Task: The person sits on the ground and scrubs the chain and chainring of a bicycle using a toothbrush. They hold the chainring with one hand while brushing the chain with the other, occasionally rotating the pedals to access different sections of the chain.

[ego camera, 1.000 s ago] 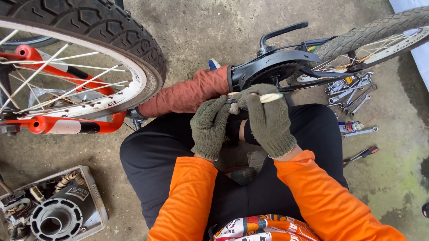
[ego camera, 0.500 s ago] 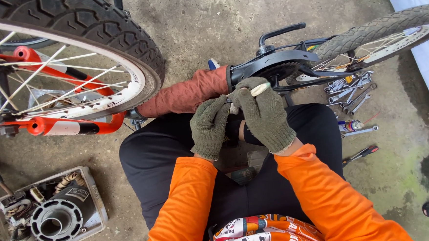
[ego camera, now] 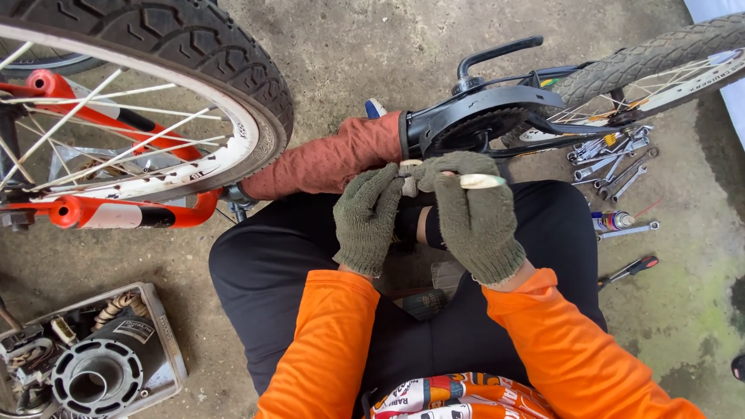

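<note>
The person is sitting low on the concrete floor (ego camera: 363, 31) with knees apart, and both gloved hands are meeting just in front of the black chain guard (ego camera: 478, 115) of a small bicycle lying across the lap. The left hand (ego camera: 366, 218) is curling closed around something dark at the centre; what exactly it is pinching is hidden by the glove, so it cannot be told. The right hand (ego camera: 475, 221) is closing around a slim pale-handled tool (ego camera: 477, 180), whose light end is sticking out to the right above the knuckles while its working end is pointing in towards the left fingers, right beside the crank area. A rust-coloured padded sleeve (ego camera: 327, 157) on the frame is lying just behind the hands.

Judging from how things lie, the work is looking mid-way rather than near finished: the small rear wheel (ego camera: 670, 58) is sitting in its frame, the spanners (ego camera: 612, 159) are lying spread out near the right knee, a small spray can (ego camera: 613, 220) and a screwdriver (ego camera: 630, 268) are lying beside them, and nothing is packed away. A larger wheel with an orange frame (ego camera: 113, 121) is standing at the left, and a tray of engine parts (ego camera: 83, 369) is resting by the left leg, untouched
</note>
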